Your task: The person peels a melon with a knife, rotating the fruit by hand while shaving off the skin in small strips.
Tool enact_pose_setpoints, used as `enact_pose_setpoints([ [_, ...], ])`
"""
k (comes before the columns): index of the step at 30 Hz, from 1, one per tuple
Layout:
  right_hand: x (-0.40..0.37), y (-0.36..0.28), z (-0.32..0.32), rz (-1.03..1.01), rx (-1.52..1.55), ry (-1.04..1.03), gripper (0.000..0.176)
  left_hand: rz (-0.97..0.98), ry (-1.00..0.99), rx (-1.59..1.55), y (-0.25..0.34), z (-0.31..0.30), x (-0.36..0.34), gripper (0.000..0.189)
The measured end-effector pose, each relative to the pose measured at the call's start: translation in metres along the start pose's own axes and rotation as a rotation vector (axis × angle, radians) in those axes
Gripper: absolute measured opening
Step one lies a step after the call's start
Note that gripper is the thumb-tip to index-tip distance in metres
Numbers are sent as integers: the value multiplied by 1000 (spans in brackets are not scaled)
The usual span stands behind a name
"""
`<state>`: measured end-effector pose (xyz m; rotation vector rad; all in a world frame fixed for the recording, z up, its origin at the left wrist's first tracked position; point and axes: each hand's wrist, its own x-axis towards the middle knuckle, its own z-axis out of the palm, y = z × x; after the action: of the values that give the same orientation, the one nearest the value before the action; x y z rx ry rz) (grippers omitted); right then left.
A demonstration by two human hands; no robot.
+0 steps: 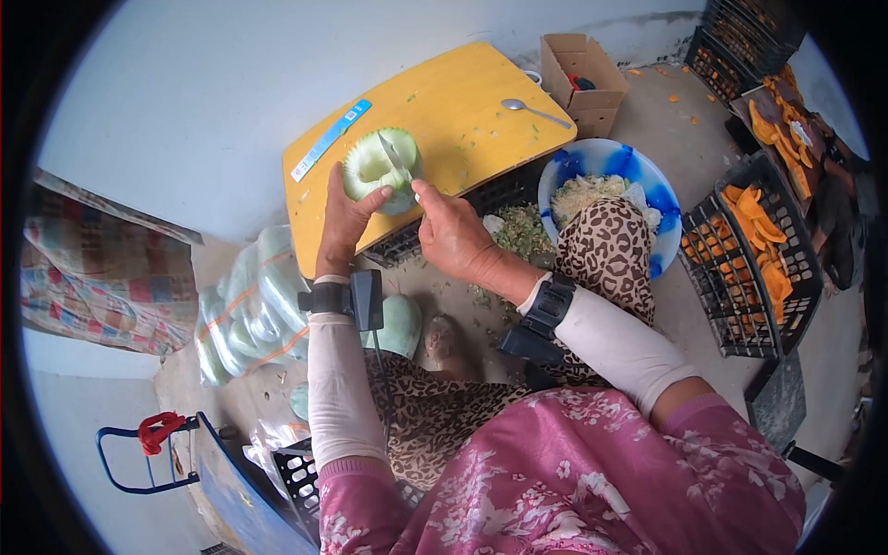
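My left hand (pixel 344 218) grips a pale green melon half (pixel 375 166) that stands on its side on a yellow cutting board (pixel 462 111). My right hand (pixel 451 233) holds a knife (pixel 396 157) whose blade lies against the melon's cut face. A metal spoon (pixel 532 111) lies on the far right part of the board. Both wrists carry black bands over white sleeves.
A blue-and-white bowl (pixel 638 176) holds pale scrapings, right of the board. Black crates (pixel 758 268) hold orange slices at right. A cardboard box (pixel 583 74) stands behind the board. A bag of green melons (pixel 250 305) lies at left, one whole melon (pixel 400 326) near my knee.
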<state>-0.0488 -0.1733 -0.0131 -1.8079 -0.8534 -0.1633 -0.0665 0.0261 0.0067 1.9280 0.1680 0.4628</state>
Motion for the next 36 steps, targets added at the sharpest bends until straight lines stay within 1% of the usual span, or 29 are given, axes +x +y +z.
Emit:
enact_pose_setpoints([
  [2, -4, -2, -5, 19, 23, -20, 46, 21, -49, 8, 14, 4, -2, 77],
  [5, -13, 0, -8, 23, 59, -13, 47, 75, -68, 45, 0, 2, 5, 72],
  [7, -18, -2, -8, 36, 65, -13, 47, 70, -67, 50, -1, -2, 6, 72],
  [10, -25, -1, -6, -7, 103, 9, 46, 68, -38, 50, -2, -2, 2, 71],
  [14, -28, 0, -4, -20, 46, 7, 46, 75, -14, 98, 9, 1, -4, 71],
  [16, -21, 5, -2, -53, 31, 10, 46, 46, -34, 40, 2, -2, 0, 71],
  [19, -10, 6, -1, -26, 11, -7, 45, 47, -43, 44, -4, -2, 4, 71],
  [22, -3, 10, 3, 28, 81, 2, 44, 51, -37, 58, -8, -2, 6, 71],
  [26, -10, 12, 4, -4, 121, 63, 43, 51, -38, 47, -9, -2, 7, 72],
  [28, -17, 7, -3, -25, 162, 59, 44, 4, -54, 26, -6, -5, 7, 77],
  [29, -23, 5, -8, 20, 185, 61, 44, -20, -62, 14, -6, -6, 6, 79],
  [31, -29, -4, -23, 108, 231, 57, 43, -10, -5, 211, -13, -7, 7, 85],
  [32, -30, 1, -25, 94, 189, 80, 44, -5, 24, 311, -17, -8, 7, 88],
  [34, -27, 9, -28, 64, 103, 132, 44, -31, 30, 281, -13, -5, 6, 94],
  [36, -27, 5, -36, 16, 29, 124, 45, -30, 21, 259, -11, -3, 6, 98],
])
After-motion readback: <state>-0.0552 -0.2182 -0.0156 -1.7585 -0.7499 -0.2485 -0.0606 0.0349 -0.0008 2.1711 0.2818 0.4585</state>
